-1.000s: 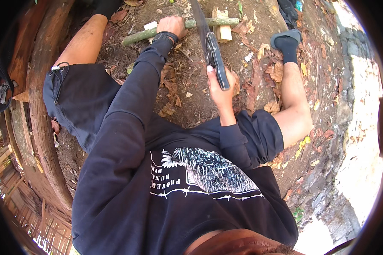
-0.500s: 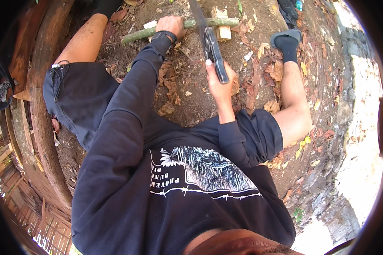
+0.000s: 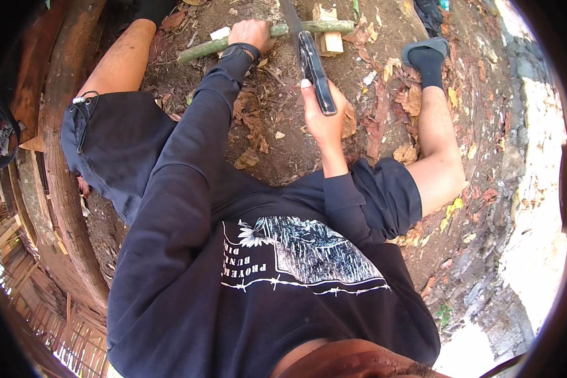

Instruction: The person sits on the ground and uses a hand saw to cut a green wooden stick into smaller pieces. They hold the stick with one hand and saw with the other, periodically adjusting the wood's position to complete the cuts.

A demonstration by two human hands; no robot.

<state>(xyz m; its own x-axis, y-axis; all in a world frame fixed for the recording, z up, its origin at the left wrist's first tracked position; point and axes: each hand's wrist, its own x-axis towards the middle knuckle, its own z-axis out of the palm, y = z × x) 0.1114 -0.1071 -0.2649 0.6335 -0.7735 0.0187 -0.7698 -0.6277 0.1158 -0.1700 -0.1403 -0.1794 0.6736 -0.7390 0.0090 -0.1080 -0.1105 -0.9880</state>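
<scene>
A green stick [image 3: 205,50] lies crosswise near the top of the view, its right end resting over a pale wooden block [image 3: 331,45]. My left hand [image 3: 253,34] is closed around the stick near its middle, pressing it from above. In my right hand [image 3: 326,120] is a hand saw [image 3: 315,70], its dark handle pointing toward me. The narrow grey blade runs away from me across the stick, between my left hand and the block. It appears edge-on and slightly blurred, and its far end leaves the view. The fingers beneath the saw handle are mostly hidden.
My legs are spread either side of the bare soil, which holds dry leaves [image 3: 249,126] and wood chips. A sandal [image 3: 427,50] is on my right foot. Rough logs [image 3: 63,170] run along the left, with slatted bamboo below. A rough grey ledge [image 3: 516,183] borders the right.
My right hand and the saw have shifted a little away from me, up the view. My left hand keeps its hold, and the stick stays almost in place.
</scene>
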